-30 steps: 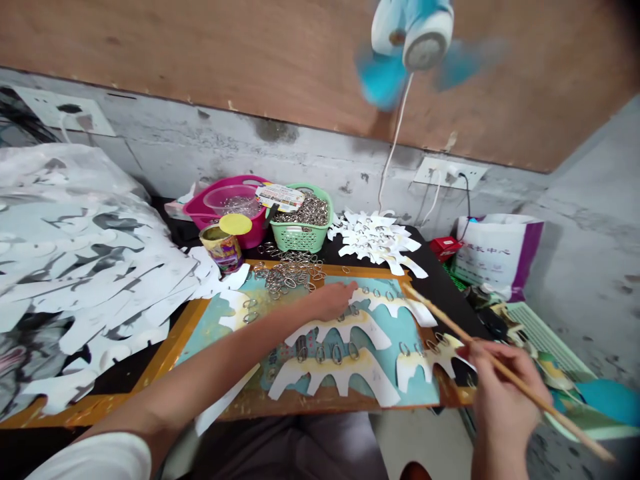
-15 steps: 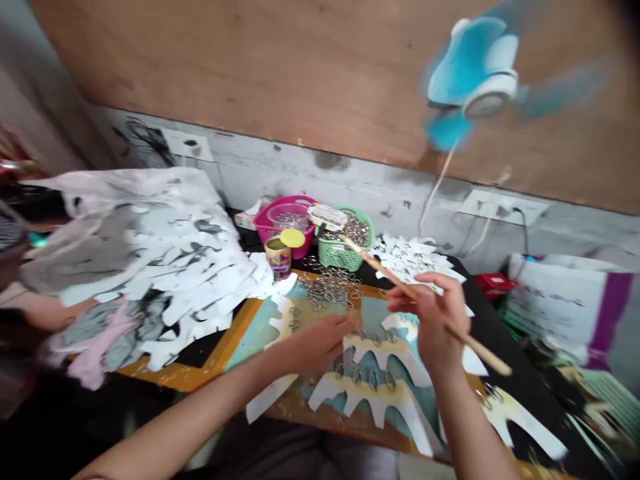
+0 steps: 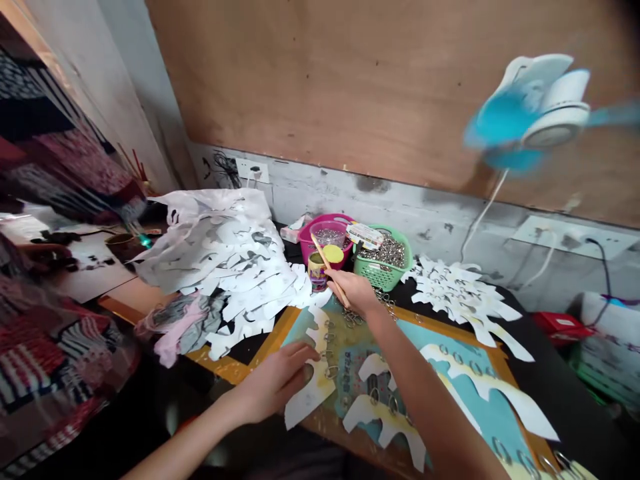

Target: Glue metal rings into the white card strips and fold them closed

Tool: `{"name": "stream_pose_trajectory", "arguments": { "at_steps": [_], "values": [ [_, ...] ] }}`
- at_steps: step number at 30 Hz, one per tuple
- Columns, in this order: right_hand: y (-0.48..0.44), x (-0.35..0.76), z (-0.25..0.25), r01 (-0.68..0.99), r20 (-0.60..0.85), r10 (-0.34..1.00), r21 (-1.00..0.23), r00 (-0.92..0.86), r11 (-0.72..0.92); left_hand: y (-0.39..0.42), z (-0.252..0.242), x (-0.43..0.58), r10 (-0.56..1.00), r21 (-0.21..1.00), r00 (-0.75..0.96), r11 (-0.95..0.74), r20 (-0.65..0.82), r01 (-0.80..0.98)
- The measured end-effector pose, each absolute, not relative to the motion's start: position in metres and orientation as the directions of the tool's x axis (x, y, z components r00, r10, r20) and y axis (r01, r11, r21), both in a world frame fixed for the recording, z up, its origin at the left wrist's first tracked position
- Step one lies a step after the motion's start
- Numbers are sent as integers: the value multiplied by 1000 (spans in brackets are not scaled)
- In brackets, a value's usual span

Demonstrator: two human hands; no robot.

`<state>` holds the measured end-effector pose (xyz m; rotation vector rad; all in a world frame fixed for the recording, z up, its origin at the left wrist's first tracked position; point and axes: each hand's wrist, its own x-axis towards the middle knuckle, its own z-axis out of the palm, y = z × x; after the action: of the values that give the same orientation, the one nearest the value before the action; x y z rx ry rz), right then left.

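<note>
My right hand (image 3: 353, 291) is closed round a thin light wooden stick (image 3: 336, 280), perhaps a brush. The stick slants across an open yellow-and-purple can (image 3: 317, 273); I cannot tell whether it touches the can. My left hand (image 3: 275, 380) is closed at the ring-bearing edge of a white scalloped cut-out piece (image 3: 313, 393), with its fingertips by the metal rings (image 3: 329, 343). Another white piece (image 3: 385, 423) with rings and yellowish smears lies beside it on the blue-green mat (image 3: 500, 407). My right forearm partly hides the pieces in the middle.
Behind stand a pink basket (image 3: 306, 235) and a green basket (image 3: 381, 273), both with metal rings. White cut-outs are heaped left (image 3: 250, 273) and right (image 3: 455, 287). A blue fan (image 3: 515, 127) spins above. At left is another person's patterned clothing (image 3: 60, 320).
My right hand has moved left with the stick, from over the mat to the can. My left hand has moved left onto the left white piece. The view has turned left.
</note>
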<state>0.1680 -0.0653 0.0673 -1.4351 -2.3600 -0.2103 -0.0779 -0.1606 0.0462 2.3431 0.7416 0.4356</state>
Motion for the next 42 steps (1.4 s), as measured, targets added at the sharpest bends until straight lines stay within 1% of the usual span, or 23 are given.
{"name": "stream_pose_trajectory", "arguments": {
  "at_steps": [6, 11, 13, 15, 17, 19, 21, 23, 25, 28, 32, 34, 36, 38, 40, 42],
  "values": [
    [-69, 176, 73, 877, 258, 843, 41, -473, 479, -169, 45, -66, 584, 647, 802, -661, 127, 379],
    [-65, 176, 80, 861, 209, 835, 121, -509, 494, -177, 43, -51, 561, 626, 812, -694, 161, 355],
    [-67, 180, 83, 865, 200, 842, 161, -501, 476, -180, 42, -50, 560, 628, 814, -691, 153, 357],
    [-74, 190, 85, 880, 212, 856, 167, -472, 444, -182, 39, -50, 570, 632, 809, -682, 144, 368],
    [-89, 207, 86, 908, 247, 874, 129, -419, 399, -185, 34, -51, 579, 634, 802, -678, 148, 372],
    [-113, 230, 85, 938, 306, 889, 46, -339, 342, -188, 27, -50, 585, 630, 798, -677, 146, 381],
    [-147, 254, 80, 953, 369, 897, -82, -243, 292, -191, 20, -48, 592, 609, 794, -684, 141, 401],
    [-188, 277, 71, 936, 419, 898, -241, -138, 256, -192, 16, -43, 603, 574, 785, -697, 145, 430],
    [-232, 296, 60, 906, 423, 906, -372, -29, 202, -190, 14, -36, 614, 536, 774, -711, 157, 455],
    [-298, 314, 44, 870, 406, 906, -483, 123, 98, -184, 16, -30, 637, 505, 752, -711, 168, 489],
    [-372, 325, 25, 854, 339, 899, -516, 279, -70, -179, 17, -34, 663, 493, 734, -694, 151, 525],
    [-401, 332, 15, 869, 291, 896, -464, 335, -174, -184, 16, -36, 642, 505, 754, -700, 138, 504],
    [-423, 341, 7, 882, 298, 863, -375, 407, -287, -195, 16, -32, 609, 545, 783, -702, 127, 458],
    [-440, 347, 0, 878, 317, 833, -318, 453, -357, -211, 18, -17, 565, 599, 817, -696, 115, 397],
    [-448, 347, -4, 886, 318, 840, -308, 439, -347, -229, 22, 7, 494, 646, 863, -695, 109, 316],
    [-449, 340, -6, 915, 305, 881, -298, 362, -272, -245, 25, 39, 396, 671, 907, -713, 145, 203]
  ]
}}
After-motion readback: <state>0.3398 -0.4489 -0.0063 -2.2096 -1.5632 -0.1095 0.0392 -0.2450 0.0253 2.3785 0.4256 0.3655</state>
